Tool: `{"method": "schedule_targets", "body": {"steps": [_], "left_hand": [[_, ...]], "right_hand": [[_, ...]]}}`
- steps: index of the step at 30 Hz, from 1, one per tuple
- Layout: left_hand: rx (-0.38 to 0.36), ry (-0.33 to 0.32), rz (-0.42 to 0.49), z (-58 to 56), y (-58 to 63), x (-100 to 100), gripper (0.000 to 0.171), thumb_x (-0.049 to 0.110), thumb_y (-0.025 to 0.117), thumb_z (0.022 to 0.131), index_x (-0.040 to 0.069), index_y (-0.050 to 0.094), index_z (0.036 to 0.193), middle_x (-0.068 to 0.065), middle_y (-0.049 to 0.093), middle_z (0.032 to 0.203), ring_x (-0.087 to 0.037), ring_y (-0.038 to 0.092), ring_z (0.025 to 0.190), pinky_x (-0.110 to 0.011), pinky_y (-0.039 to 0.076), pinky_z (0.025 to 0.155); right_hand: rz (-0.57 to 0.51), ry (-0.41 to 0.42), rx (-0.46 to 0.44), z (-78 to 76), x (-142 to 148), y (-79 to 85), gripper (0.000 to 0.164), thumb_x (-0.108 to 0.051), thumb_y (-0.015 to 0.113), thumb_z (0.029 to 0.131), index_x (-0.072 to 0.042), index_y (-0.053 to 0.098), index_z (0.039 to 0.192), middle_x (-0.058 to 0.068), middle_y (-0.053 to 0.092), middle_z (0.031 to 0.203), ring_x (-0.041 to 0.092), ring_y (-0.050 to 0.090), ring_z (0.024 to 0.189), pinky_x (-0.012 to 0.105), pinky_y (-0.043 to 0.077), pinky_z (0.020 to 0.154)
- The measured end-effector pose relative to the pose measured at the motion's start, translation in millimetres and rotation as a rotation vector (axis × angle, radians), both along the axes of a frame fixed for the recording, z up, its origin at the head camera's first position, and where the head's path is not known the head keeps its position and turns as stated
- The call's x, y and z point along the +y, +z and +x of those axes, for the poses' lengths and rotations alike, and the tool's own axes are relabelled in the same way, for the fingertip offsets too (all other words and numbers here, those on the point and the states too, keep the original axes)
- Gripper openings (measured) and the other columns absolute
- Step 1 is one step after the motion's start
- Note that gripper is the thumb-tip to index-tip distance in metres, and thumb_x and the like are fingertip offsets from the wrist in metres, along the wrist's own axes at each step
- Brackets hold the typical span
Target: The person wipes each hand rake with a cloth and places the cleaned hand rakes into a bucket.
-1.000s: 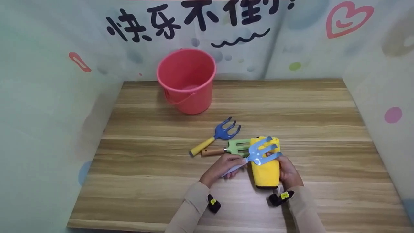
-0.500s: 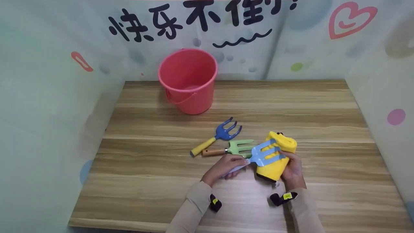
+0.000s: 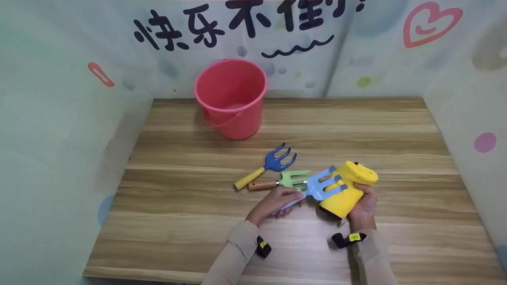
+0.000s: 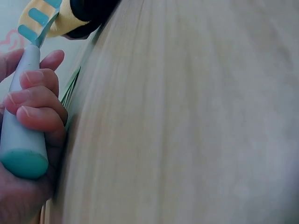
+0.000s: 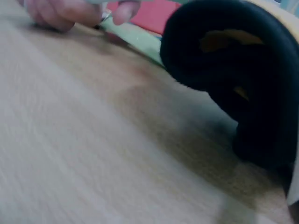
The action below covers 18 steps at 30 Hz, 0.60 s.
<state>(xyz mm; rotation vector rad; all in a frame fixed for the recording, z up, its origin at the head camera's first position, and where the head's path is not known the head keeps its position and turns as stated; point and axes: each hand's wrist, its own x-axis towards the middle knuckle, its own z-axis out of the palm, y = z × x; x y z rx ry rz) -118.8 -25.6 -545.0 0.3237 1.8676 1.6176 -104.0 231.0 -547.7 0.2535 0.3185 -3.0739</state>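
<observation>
My left hand [image 3: 276, 202] grips the pale handle of a light blue hand fork [image 3: 315, 190], fingers wrapped round it in the left wrist view [image 4: 23, 135]. The fork's tines overlap a yellow folded cloth bundle [image 3: 344, 197] with a black edge, which my right hand [image 3: 364, 204] holds from its right side. The bundle stands tilted, its upper end leaning right. Seen from the right wrist, its black end [image 5: 285, 93] shows rolled layers inside, and most of the right hand is out of that view.
Left of the fork's head lies a green hand fork [image 3: 292, 178] with a wooden handle, partly hidden. Behind it is a blue cultivator [image 3: 273, 161] with a yellow handle. A red bucket [image 3: 241, 122] stands at the back of the wooden table [image 3: 174, 221], against a printed fabric wall.
My right hand has moved right with the yellow cloth bundle, tilting its top to the right. The light blue hand fork stays nearly in place in my left hand.
</observation>
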Motion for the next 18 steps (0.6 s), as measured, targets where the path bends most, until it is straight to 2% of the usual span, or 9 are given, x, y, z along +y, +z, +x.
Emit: {"method": "schedule_targets", "body": {"steps": [2, 4, 8, 10, 11, 13, 18], "left_hand": [[-0.011, 0.021, 0.055, 0.0, -0.9, -1, 0.045, 0.049, 0.055, 0.089, 0.007, 0.067, 0.099, 0.002, 0.048, 0.053, -0.007, 0.037, 0.039, -0.021, 0.029, 0.032], [-0.029, 0.052, 0.120, 0.3, -1.6, -3, 0.044, 0.046, 0.054, 0.091, 0.005, 0.067, 0.101, 0.002, 0.048, 0.053, -0.006, 0.037, 0.038, -0.021, 0.029, 0.033], [-0.033, 0.066, 0.209, 1.0, -3.1, -6, 0.042, 0.039, 0.052, 0.094, 0.001, 0.065, 0.106, 0.000, 0.050, 0.056, -0.006, 0.039, 0.039, -0.020, 0.032, 0.033], [-0.019, 0.047, 0.212, 0.9, -3.4, -6, 0.042, 0.038, 0.051, 0.095, 0.000, 0.065, 0.107, 0.000, 0.051, 0.056, -0.007, 0.041, 0.039, -0.020, 0.034, 0.034], [-0.011, 0.035, 0.208, 0.8, -3.2, -6, 0.043, 0.038, 0.051, 0.095, 0.000, 0.065, 0.108, -0.001, 0.052, 0.057, -0.007, 0.042, 0.040, -0.021, 0.034, 0.034], [0.001, 0.011, 0.196, 0.6, -2.7, -5, 0.043, 0.039, 0.051, 0.095, 0.001, 0.065, 0.109, 0.000, 0.053, 0.057, -0.008, 0.043, 0.041, -0.021, 0.036, 0.035], [0.006, -0.010, 0.159, 0.7, -1.9, -6, 0.044, 0.043, 0.050, 0.094, 0.004, 0.065, 0.110, 0.001, 0.054, 0.059, -0.008, 0.044, 0.042, -0.020, 0.036, 0.036]], "right_hand": [[0.056, 0.033, -0.015, 2.1, 1, 3.6, 0.027, 0.004, 0.040, 0.091, -0.005, 0.047, 0.116, 0.011, 0.061, 0.108, 0.024, 0.060, 0.100, 0.034, 0.049, 0.090], [0.197, 0.121, -0.063, 3.1, 1, 7.2, 0.019, -0.010, 0.040, 0.097, -0.008, 0.046, 0.115, 0.009, 0.064, 0.104, 0.023, 0.063, 0.094, 0.035, 0.053, 0.083], [0.579, 0.376, -0.176, 2.2, -4, 13.8, 0.026, -0.034, 0.043, 0.098, -0.012, 0.049, 0.111, 0.003, 0.067, 0.093, 0.018, 0.066, 0.084, 0.032, 0.055, 0.075], [0.726, 0.464, -0.212, 1.0, -7, 15.8, 0.030, -0.039, 0.042, 0.097, -0.012, 0.048, 0.109, 0.001, 0.067, 0.090, 0.015, 0.066, 0.081, 0.031, 0.055, 0.073], [0.763, 0.496, -0.229, 0.3, -8, 16.5, 0.031, -0.040, 0.042, 0.097, -0.012, 0.048, 0.109, 0.000, 0.067, 0.089, 0.015, 0.066, 0.080, 0.031, 0.055, 0.073], [0.821, 0.512, -0.233, -1.1, -11, 16.6, 0.027, -0.037, 0.042, 0.098, -0.014, 0.045, 0.111, 0.000, 0.067, 0.088, 0.015, 0.066, 0.080, 0.031, 0.055, 0.072], [0.907, 0.522, -0.142, -7.6, -19, 12.7, 0.022, -0.024, 0.048, 0.097, -0.017, 0.040, 0.116, 0.003, 0.066, 0.091, 0.018, 0.066, 0.081, 0.034, 0.055, 0.072]]}}
